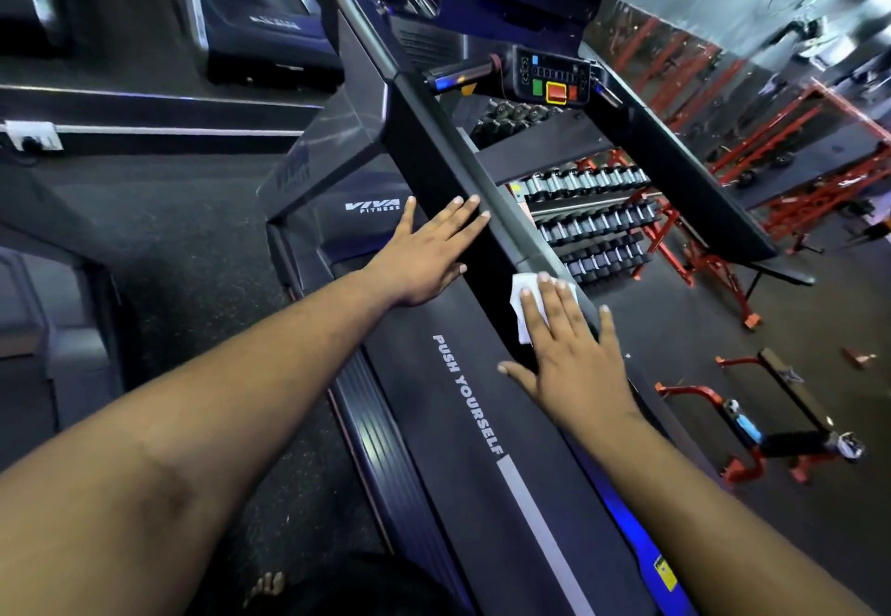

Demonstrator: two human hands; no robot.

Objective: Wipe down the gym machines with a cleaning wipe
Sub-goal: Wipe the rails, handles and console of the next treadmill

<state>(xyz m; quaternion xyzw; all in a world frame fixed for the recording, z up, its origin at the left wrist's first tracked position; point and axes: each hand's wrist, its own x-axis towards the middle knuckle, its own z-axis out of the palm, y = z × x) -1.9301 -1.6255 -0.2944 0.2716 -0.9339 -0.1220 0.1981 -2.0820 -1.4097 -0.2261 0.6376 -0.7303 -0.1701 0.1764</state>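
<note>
The right hand (pixel 571 350) lay flat with its fingers straight and spread, pressing a white cleaning wipe (pixel 525 307) against the dark side rail (pixel 463 278) of a treadmill (pixel 482 495). The wipe sat under the fingertips and stuck out past them toward the far end of the rail and to their left. The left hand (pixel 429 249) rested open on the same rail, palm down and fingers extended, a little farther up and to the left, apart from the wipe and holding nothing. White lettering reading "PUSH YOURSELF" (pixel 467 394) ran along the rail near the right wrist. Beyond the hands stood the control panel (pixel 554 78) with green and red buttons. To the right, dumbbell racks (pixel 593 220) and red frames (pixel 795 172) stood on the dark floor (pixel 675 326).
</note>
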